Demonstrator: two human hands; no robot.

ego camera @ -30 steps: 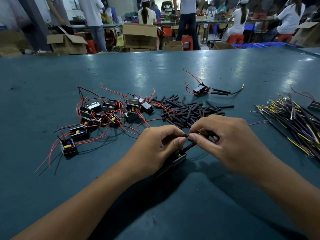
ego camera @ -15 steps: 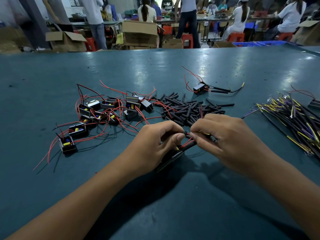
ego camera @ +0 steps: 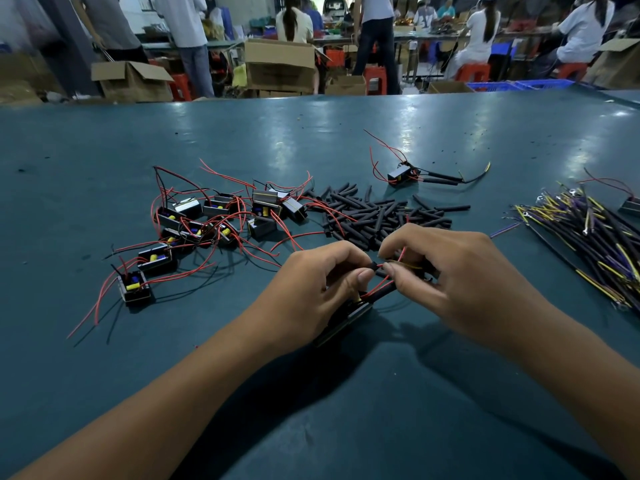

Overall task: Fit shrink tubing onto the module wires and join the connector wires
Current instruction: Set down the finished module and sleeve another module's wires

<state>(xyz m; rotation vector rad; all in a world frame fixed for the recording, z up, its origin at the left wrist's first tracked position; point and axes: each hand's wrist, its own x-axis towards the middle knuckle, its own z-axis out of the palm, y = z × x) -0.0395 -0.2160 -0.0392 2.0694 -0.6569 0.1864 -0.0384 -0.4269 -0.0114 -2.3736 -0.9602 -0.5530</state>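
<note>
Both hands meet low over the teal table, fingertips almost touching. The left hand is curled, its thumb and forefinger pinching a short black piece of shrink tubing from which a thin red wire runs. The right hand is curled too, thumb and forefinger pinching the red wire together with a yellow connector wire right beside the tubing's end; whether the two wires are already twisted together cannot be told. Under the left palm lies the black module, partly hidden, with a second sleeved lead slanting up from it toward the right fingers. Just beyond the hands lies a loose heap of cut black tubing pieces. Beyond and to the left of the left hand sits a cluster of black modules with red leads, some showing yellow parts inside. Beyond the right hand, past the tubing heap, one finished module lies alone with two sleeved leads pointing right. To the right of the right hand is a bundle of black, yellow and purple connector wires. Past the far table edge stand cardboard boxes and people at other benches.
</note>
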